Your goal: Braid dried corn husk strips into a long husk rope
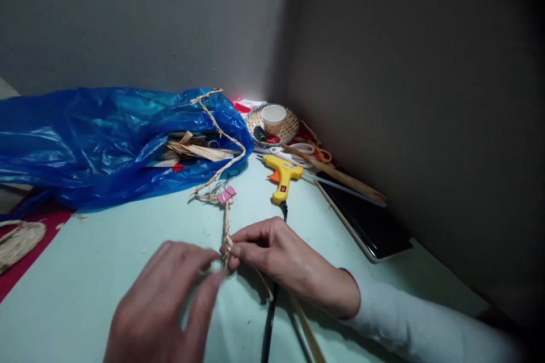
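Note:
A thin straw braid [228, 229] runs down the table from a pink binder clip [226, 195] that grips its upper end. My right hand [272, 252] pinches the braid between thumb and fingers. On the other side, my left hand [170, 300], blurred, has its thumb and forefinger curled toward each other at the braid's lower end. Whether a strand lies between those left fingertips is hidden. Loose strand ends [267, 286] stick out below my right hand. Beyond the clip, a long twisted straw cord [225, 135] curves up over a blue plastic bag.
The blue plastic bag [106, 147] holds dry straw strips [196, 148]. A yellow glue gun [281, 174] lies at centre, its black cable [269, 323] trailing under my right hand. Behind are a woven basket [290, 127] with a white cup [273, 116] and scissors [322, 153]. A black tablet [361, 218] lies right.

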`<action>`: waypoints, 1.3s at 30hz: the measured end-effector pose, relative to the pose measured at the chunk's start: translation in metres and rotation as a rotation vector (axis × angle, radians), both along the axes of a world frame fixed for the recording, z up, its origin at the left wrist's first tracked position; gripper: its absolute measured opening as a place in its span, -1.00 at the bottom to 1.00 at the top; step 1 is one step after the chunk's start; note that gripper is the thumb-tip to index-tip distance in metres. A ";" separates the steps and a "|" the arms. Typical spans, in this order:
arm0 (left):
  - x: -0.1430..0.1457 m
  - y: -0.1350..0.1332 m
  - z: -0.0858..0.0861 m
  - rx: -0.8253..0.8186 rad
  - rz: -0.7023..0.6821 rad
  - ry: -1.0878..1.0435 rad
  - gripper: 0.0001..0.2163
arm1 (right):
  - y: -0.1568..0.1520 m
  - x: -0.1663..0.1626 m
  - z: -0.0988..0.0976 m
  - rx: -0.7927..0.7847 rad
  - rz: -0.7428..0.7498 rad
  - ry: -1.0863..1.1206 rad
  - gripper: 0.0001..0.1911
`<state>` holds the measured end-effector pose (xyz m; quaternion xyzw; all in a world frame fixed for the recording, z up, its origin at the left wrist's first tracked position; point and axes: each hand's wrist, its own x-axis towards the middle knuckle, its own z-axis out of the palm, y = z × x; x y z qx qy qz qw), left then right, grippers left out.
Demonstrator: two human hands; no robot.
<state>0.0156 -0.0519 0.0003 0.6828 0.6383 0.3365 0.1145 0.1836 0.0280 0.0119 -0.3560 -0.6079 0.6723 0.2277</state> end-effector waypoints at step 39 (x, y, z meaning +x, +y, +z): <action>0.013 0.031 0.000 -0.676 0.115 -0.655 -0.80 | 0.020 0.001 0.003 0.493 -0.014 -0.404 -0.76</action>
